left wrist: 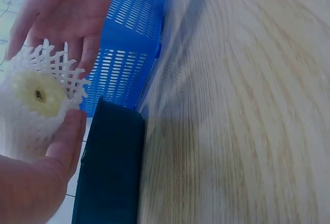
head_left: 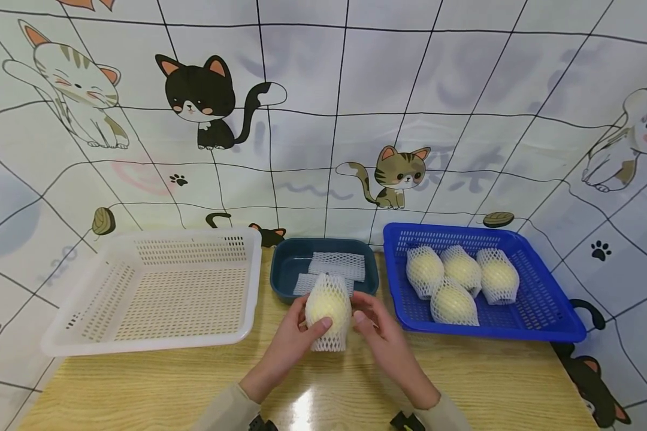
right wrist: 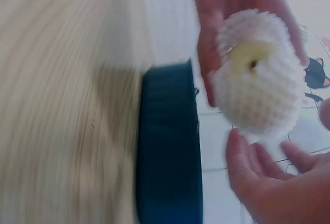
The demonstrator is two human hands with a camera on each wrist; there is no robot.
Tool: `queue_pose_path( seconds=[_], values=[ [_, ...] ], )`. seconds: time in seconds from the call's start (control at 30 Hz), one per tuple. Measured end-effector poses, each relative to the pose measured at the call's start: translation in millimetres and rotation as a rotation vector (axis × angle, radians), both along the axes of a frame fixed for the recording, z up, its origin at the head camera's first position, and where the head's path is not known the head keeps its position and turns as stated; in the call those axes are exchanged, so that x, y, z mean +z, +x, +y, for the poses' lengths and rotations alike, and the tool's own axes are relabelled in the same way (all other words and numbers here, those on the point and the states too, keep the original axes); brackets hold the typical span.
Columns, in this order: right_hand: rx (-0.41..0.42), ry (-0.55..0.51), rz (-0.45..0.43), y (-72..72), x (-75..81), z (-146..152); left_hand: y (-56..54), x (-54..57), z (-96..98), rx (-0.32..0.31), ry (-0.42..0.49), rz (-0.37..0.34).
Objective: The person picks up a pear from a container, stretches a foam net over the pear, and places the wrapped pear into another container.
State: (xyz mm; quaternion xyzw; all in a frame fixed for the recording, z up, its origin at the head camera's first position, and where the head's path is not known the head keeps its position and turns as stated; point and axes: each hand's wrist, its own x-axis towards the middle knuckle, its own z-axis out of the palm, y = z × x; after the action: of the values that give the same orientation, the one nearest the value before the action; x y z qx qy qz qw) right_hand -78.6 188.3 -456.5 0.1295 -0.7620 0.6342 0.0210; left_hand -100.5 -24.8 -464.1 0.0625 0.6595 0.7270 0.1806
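My left hand (head_left: 295, 330) grips a pale yellow pear (head_left: 326, 305) in a white foam net sleeve (head_left: 331, 344), its thumb across the near side. The sleeve extends past the fruit at both ends. At the pear's right side is my right hand (head_left: 380, 332), fingers loosely bent; the right wrist view shows a gap between those fingers (right wrist: 238, 154) and the sleeve. Behind the hands sits a dark teal tray (head_left: 374, 278) with flat foam nets (head_left: 338, 265) inside, partly hidden by the held pear.
To the right, a blue basket (head_left: 544, 320) holds several pears (head_left: 455, 302) in foam nets. A white perforated basket (head_left: 248, 311) stands on the left. All rest on a wooden table (head_left: 167, 383), against a wall covering (head_left: 313, 137) printed with cats.
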Motion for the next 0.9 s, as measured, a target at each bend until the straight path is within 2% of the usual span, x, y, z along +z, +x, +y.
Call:
queue_pose_path(
  seconds=[0.1, 0.2, 0.43, 0.67, 0.77, 0.9],
  values=[
    [0.044, -0.076, -0.131, -0.6, 2.3, -3, 1.4, 1.3, 0.3, -0.008, -0.04, 0.021],
    [0.059, -0.133, -0.203, -0.8, 2.6, -5, 2.3, 1.7, 0.5, -0.004, -0.061, 0.037],
    [0.021, -0.198, -0.274, -2.8, 2.4, -8, 4.4, 1.2, 0.0, 0.018, -0.126, 0.1],
    [-0.004, -0.258, -0.368, -6.8, 0.5, -14, 9.7, 1.6, 4.6, 0.146, -0.279, 0.255],
    [-0.02, -0.27, -0.385, -8.2, 0.4, -16, 12.0, 2.5, 6.6, 0.168, -0.281, 0.28],
    [-0.032, -0.268, -0.376, -9.1, 1.0, -17, 15.0, 5.2, 8.3, 0.154, -0.244, 0.283]
  ],
)
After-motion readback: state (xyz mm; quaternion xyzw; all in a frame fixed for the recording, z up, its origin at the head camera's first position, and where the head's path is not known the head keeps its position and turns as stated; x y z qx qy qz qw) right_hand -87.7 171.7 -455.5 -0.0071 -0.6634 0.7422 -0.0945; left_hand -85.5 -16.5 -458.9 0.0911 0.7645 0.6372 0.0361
